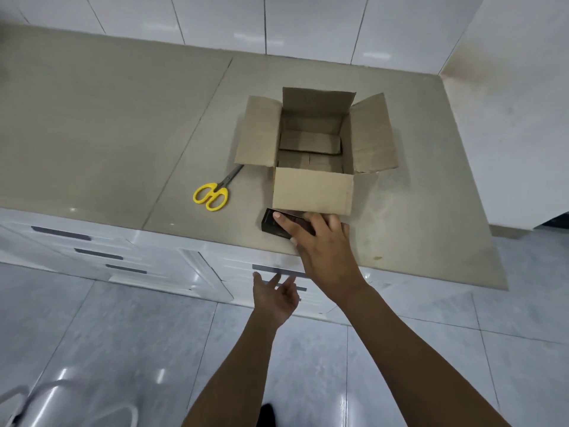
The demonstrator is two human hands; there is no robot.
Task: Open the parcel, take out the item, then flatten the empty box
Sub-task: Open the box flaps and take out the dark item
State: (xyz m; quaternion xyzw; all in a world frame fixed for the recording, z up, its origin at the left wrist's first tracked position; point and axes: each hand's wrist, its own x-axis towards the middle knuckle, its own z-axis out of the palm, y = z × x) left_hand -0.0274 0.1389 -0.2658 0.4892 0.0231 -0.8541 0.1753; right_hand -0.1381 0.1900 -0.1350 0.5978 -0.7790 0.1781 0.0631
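A brown cardboard box (312,191) stands on the beige counter with all its flaps spread open; only bare cardboard shows inside. Just in front of its near flap lies a small dark item box (270,222) on the counter near the front edge. My right hand (323,241) lies over this item with the fingers wrapped across it. My left hand (275,295) hovers lower, in front of the cabinet drawers, palm up with fingers apart and nothing in it.
Yellow-handled scissors (214,192) lie left of the box, blades pointing at it. The counter (107,134) meets a white tiled wall behind and a white wall at right. White drawers (101,257) sit below, and a chair back (61,402) at bottom left.
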